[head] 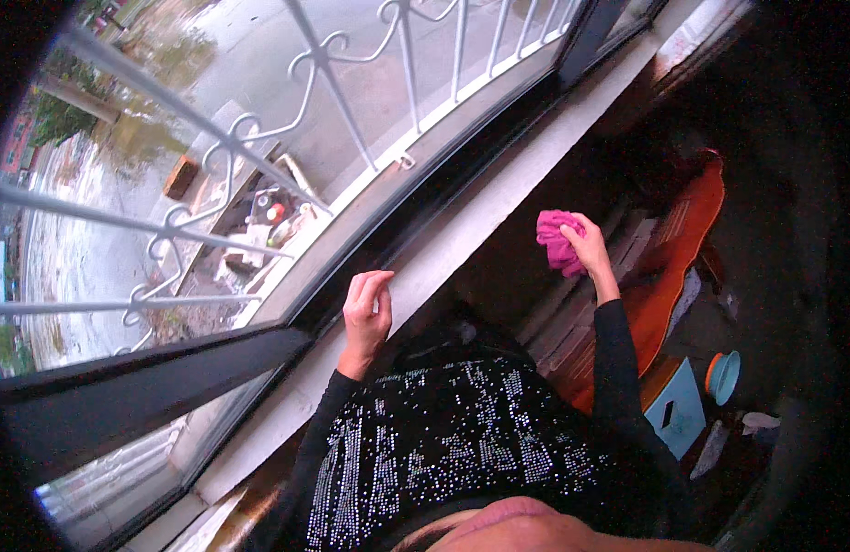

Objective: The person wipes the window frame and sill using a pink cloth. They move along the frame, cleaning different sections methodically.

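Observation:
My right hand (588, 247) grips a crumpled pink cloth (560, 243) between thumb and fingers, in the air on the room side of the window sill. My left hand (368, 314) is raised at the white window sill (459, 214), beside the dark window frame (397, 238). Its fingers are bent, a gap shows between them and the thumb, and nothing is visible in it. Whether its fingertips touch the frame or sill cannot be told.
Beyond the window, a white metal grille (321, 58) with scrolls stands before a paved yard. A dark sash bar (156, 369) crosses at lower left. Inside, an orange-brown wavy-edged piece of furniture (687, 228), a light blue box (677, 410) and a round turquoise object (725, 378) lie to the right.

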Action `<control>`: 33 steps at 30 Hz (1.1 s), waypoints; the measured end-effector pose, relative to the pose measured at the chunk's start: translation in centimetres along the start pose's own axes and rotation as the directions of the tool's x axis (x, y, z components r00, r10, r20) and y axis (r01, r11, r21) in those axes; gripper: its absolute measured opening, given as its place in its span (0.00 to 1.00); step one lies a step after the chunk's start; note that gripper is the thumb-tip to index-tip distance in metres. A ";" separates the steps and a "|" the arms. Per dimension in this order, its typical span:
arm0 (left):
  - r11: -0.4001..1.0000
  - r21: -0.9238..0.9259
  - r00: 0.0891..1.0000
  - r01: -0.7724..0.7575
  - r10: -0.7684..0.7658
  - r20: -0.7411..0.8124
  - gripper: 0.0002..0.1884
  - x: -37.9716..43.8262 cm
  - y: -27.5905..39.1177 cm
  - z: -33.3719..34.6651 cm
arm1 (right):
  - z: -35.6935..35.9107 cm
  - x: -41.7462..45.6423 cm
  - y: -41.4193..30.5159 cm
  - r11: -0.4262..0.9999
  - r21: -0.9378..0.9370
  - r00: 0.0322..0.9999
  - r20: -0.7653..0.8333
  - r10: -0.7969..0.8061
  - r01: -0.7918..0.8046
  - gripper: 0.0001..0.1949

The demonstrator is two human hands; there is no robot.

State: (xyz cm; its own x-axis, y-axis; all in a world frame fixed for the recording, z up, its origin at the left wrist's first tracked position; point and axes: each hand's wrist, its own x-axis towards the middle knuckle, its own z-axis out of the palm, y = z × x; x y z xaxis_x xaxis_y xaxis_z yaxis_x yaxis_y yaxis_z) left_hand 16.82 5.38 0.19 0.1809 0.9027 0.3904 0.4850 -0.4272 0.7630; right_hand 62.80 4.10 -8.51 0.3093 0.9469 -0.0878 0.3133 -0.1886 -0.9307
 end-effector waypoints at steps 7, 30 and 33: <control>0.993 0.087 0.996 -0.076 0.070 0.063 0.13 0.2 -4.0 2.4 | -4.6 8.6 -6.9 0.941 -0.183 0.923 -0.211 -0.321 0.285 0.18; 0.989 0.117 0.995 -0.086 0.079 0.062 0.11 -2.1 -3.3 0.1 | -3.8 17.6 -9.9 0.405 -0.890 0.971 0.139 -0.196 0.209 0.11; 0.990 0.107 0.994 -0.096 0.090 0.055 0.11 -2.3 -3.4 0.1 | -1.7 16.2 -10.2 0.421 -0.869 0.960 0.187 -0.210 0.261 0.11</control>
State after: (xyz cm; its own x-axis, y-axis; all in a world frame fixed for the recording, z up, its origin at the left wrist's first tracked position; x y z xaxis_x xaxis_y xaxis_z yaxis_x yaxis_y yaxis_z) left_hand 14.82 4.79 -3.34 0.2704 0.8618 0.4292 0.5543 -0.5038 0.6625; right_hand 66.12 20.92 0.21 0.0636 0.9970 0.0450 0.9926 -0.0585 -0.1060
